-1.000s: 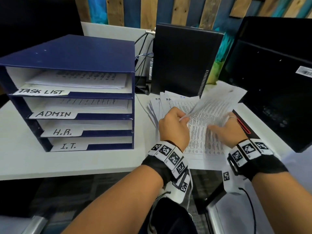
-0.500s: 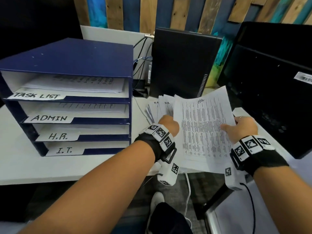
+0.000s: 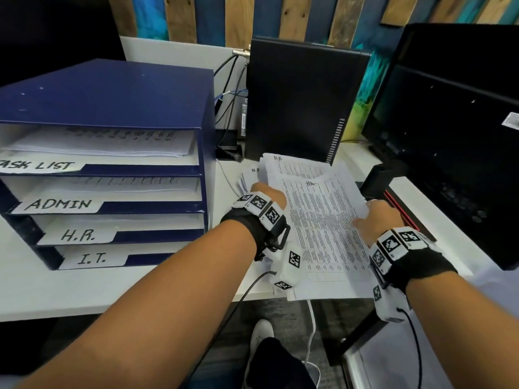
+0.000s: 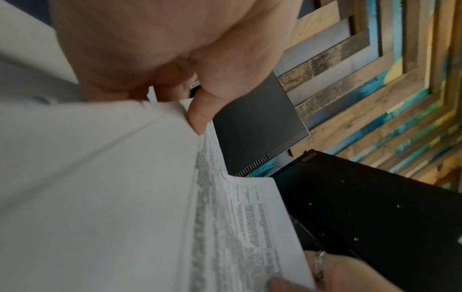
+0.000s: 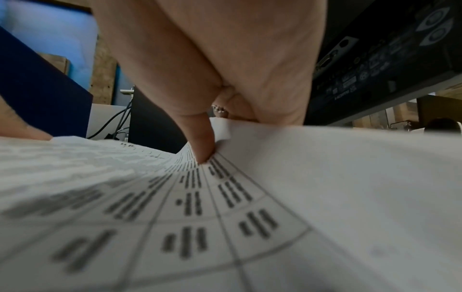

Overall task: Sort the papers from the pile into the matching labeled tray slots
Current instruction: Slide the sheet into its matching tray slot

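Black wristbands (image 3: 252, 228) with white square-coded marker blocks, bare forearms.

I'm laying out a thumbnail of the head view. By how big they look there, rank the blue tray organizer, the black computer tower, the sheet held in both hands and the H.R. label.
1. Blue tray organizer
2. Black computer tower
3. Held sheet, nearer the camera, so flattered
4. H.R. label
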The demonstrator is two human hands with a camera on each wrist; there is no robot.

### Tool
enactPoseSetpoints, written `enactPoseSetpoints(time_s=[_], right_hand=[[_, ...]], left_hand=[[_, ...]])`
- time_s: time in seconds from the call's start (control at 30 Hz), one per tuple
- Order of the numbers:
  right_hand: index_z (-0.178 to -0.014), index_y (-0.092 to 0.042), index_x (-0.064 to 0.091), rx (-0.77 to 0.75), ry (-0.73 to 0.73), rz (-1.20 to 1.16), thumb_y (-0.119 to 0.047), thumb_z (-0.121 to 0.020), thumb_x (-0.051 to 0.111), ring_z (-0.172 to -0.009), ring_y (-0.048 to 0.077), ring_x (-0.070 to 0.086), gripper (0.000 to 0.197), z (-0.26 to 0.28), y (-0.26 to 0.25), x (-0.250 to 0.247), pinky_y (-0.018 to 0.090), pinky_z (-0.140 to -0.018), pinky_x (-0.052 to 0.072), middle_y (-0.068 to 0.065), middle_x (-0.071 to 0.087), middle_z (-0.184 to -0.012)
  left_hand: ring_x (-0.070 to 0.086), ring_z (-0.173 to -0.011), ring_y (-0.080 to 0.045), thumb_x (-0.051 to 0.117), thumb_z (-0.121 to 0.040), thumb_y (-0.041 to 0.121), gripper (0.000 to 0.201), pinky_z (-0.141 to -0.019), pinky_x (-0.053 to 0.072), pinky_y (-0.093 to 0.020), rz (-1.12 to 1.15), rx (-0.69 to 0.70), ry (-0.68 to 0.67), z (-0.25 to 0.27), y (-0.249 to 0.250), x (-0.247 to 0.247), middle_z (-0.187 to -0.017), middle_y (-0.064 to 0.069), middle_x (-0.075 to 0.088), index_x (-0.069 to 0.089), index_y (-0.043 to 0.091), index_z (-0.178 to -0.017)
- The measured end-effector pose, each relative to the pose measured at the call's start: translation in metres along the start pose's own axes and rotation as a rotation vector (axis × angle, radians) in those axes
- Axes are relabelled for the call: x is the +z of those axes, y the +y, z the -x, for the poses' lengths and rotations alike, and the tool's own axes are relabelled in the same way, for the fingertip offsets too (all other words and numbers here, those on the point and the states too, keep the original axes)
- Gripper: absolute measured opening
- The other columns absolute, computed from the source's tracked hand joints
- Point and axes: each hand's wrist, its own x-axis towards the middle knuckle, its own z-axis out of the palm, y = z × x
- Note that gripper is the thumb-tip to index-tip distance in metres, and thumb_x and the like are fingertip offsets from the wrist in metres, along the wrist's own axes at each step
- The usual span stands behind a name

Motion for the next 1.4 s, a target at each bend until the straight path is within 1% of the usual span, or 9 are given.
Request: enactPoseSetpoints(time_s=[0.1, 0.23, 0.33, 0.6, 0.77, 0.93, 1.07, 1.27, 1.4], right_hand=[[-0.107, -0.003, 0.064, -0.002, 0.001, -0.023, -0.011, -0.092, 0.064, -0.074, 0.026, 0.058, 0.017, 0.001, 0.001, -0.008, 0.023, -0.051, 0.036, 0.01, 0.066, -0.089], [-0.089, -0.003, 0.061, 0.033, -0.005, -0.002, -0.013, -0.09, 0.07, -0.06, 0.018, 0.053, 0.013, 0.002, 0.003, -0.016, 0.024, -0.048, 0.035, 0.004, 0.057, -0.072], [-0.09, -0.004, 0.059, 0.075, 0.034, 0.027, -0.012, -0.09, 0.069, -0.064, 0.025, 0.057, 0.013, 0.001, 0.003, -0.022, 0.027, -0.054, 0.042, 0.009, 0.058, -0.075], [-0.115, -0.007, 0.065, -0.071, 0.068, -0.023, -0.012, -0.09, 0.069, -0.081, 0.026, 0.055, 0.025, 0.002, -0.002, -0.023, 0.03, -0.071, 0.043, 0.01, 0.066, -0.1], [-0.122, -0.006, 0.065, -0.041, -0.022, -0.02, -0.007, -0.087, 0.072, -0.094, 0.032, 0.065, 0.036, 0.004, -0.006, -0.014, 0.031, -0.073, 0.048, 0.014, 0.07, -0.11], [-0.139, -0.011, 0.054, -0.058, -0.049, -0.1, -0.008, -0.087, 0.072, -0.11, 0.033, 0.064, 0.055, 0.012, -0.008, -0.002, 0.035, -0.087, 0.051, 0.012, 0.065, -0.125], [-0.14, -0.011, 0.05, -0.091, -0.083, -0.166, -0.012, -0.088, 0.072, -0.112, 0.032, 0.062, 0.056, 0.022, -0.01, 0.001, 0.035, -0.089, 0.05, 0.011, 0.062, -0.129], [-0.117, -0.013, 0.061, -0.157, 0.002, -0.364, -0.032, -0.082, 0.081, -0.087, 0.015, 0.065, 0.045, 0.04, -0.005, -0.022, 0.03, -0.068, 0.05, -0.001, 0.068, -0.108], [-0.124, -0.019, 0.052, -0.225, 0.092, -0.71, -0.022, -0.08, 0.083, -0.096, 0.013, 0.069, 0.054, 0.064, -0.009, -0.047, 0.039, -0.086, 0.055, -0.005, 0.071, -0.104]], left_hand=[[0.045, -0.06, -0.014, 0.051, -0.1, 0.019, 0.034, -0.043, 0.034, -0.022, -0.059, 0.059, 0.087, 0.01, -0.001, -0.005, -0.069, 0.006, 0.042, 0.036, 0.021, -0.069], [0.067, -0.1, -0.032, 0.07, -0.087, 0.041, 0.052, -0.085, 0.055, -0.034, 0.008, 0.01, 0.142, 0.008, -0.019, -0.013, -0.109, -0.015, 0.069, 0.06, -0.003, -0.113], [0.062, -0.11, -0.034, 0.057, -0.098, 0.03, 0.043, -0.088, 0.048, -0.032, 0.017, 0.04, 0.213, 0.013, -0.033, -0.013, -0.123, -0.018, 0.064, 0.057, -0.005, -0.123], [0.065, -0.096, -0.031, 0.06, -0.095, 0.022, 0.028, -0.083, 0.054, -0.035, -0.119, 0.04, 0.161, 0.024, -0.036, -0.026, -0.103, -0.015, 0.069, 0.065, -0.002, -0.107], [0.05, -0.055, -0.015, 0.068, -0.088, 0.025, 0.023, -0.044, 0.043, -0.018, -0.183, -0.012, 0.214, 0.032, -0.034, -0.036, -0.064, 0.0, 0.052, 0.056, 0.01, -0.076], [0.062, -0.108, -0.035, 0.042, -0.103, 0.03, 0.04, -0.092, 0.052, -0.039, -0.01, -0.013, 0.257, 0.043, -0.033, -0.03, -0.119, -0.017, 0.063, 0.055, -0.002, -0.122], [0.065, -0.105, -0.03, 0.061, -0.093, 0.018, 0.033, -0.091, 0.055, -0.043, 0.065, 0.093, 0.219, 0.05, -0.038, -0.02, -0.118, -0.011, 0.067, 0.058, 0.004, -0.124], [0.063, -0.105, -0.017, 0.051, -0.099, 0.007, 0.027, -0.097, 0.051, -0.038, 0.301, 0.264, 0.178, 0.088, -0.036, -0.034, -0.114, 0.005, 0.066, 0.058, 0.019, -0.122], [0.066, -0.105, -0.011, 0.048, -0.101, 0.013, 0.029, -0.097, 0.053, -0.041, 0.386, 0.377, 0.136, 0.115, -0.033, -0.051, -0.116, 0.008, 0.069, 0.058, 0.022, -0.127]])
